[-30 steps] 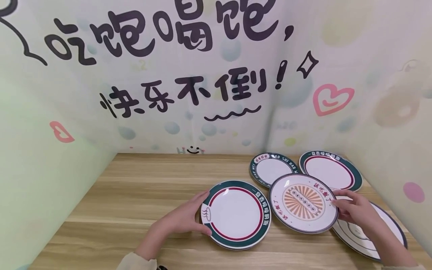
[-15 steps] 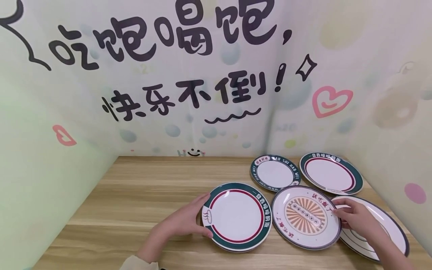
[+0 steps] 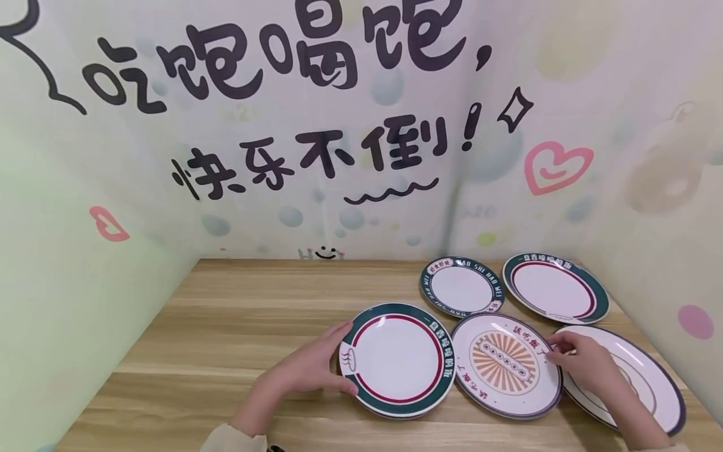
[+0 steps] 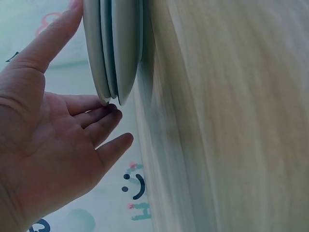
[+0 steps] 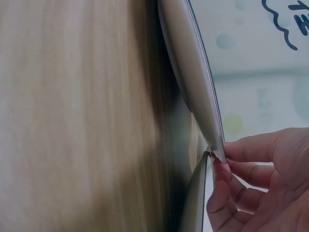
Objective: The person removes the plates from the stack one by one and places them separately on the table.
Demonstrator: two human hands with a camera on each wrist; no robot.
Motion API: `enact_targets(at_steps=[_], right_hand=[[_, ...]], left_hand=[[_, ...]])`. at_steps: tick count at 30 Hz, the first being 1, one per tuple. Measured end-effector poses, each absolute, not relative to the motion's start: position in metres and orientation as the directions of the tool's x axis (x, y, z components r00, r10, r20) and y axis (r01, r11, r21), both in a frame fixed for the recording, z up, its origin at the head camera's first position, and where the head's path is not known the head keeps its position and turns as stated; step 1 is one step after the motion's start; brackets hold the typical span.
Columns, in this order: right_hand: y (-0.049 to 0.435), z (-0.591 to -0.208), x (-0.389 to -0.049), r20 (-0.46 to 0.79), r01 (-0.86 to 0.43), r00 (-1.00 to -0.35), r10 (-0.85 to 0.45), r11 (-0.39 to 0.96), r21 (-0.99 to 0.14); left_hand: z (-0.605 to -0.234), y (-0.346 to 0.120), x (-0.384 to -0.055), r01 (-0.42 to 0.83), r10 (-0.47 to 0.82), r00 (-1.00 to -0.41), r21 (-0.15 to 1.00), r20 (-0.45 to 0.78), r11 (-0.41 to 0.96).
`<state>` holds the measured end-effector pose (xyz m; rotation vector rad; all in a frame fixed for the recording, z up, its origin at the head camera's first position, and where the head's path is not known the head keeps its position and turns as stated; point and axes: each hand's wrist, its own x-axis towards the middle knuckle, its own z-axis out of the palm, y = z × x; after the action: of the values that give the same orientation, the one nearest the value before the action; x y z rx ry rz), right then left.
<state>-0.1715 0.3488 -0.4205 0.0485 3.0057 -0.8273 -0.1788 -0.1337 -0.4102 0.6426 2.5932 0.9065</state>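
At the plate stack point(image 3: 398, 358): a green-rimmed plate with a red ring is lying uppermost; at least three layered rims are showing in the left wrist view, exact count unclear. Progress, by judgement: work is looking partway; layering is reading as done here, while four plates are sitting outside the stack, one of them in hand.

Left of the stack, left hand point(image 3: 312, 369): is resting with thumb and fingers spread, touching the stack's edge; by judgement it is steadying, not lifting.

Right of the stack, patterned plate point(image 3: 505, 364), orange sunburst at centre: is overlapping the stack's edge in view, contact not clear; is leaning, its gripped side appearing higher, and so reading as not yet set down.

Right of the stack, beyond the patterned plate, right hand point(image 3: 584, 361): is pinching that plate's rim, well apart from the left hand.

Farther right of the stack, white plate point(image 3: 649, 376): is lying partly beneath the right hand and forearm, not held.

Behind and right of the stack, small green-rimmed plate point(image 3: 462, 285): is lying flat, untouched.

Farther behind and right of the stack, red-ringed plate point(image 3: 556, 289): is lying untouched.

Farthest behind the stack, printed backdrop point(image 3: 271, 220): is standing upright.
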Motion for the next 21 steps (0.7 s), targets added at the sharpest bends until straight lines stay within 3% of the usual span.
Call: enact_targets(at_steps=[10, 21], right_hand=[[0.340, -0.416, -0.169, -0.073, 0.080, -0.996, 0.051, 0.878, -0.472], [0.335, -0.421, -0.169, -0.041, 0.025, -0.999, 0.008, 0.903, -0.429]], left_hand=[[-0.409, -0.134, -0.181, 0.321, 0.514, -0.847, 0.638, -0.138, 0.700], [-0.407, -0.140, -0.177, 0.322, 0.507, -0.851, 0.629, -0.136, 0.708]])
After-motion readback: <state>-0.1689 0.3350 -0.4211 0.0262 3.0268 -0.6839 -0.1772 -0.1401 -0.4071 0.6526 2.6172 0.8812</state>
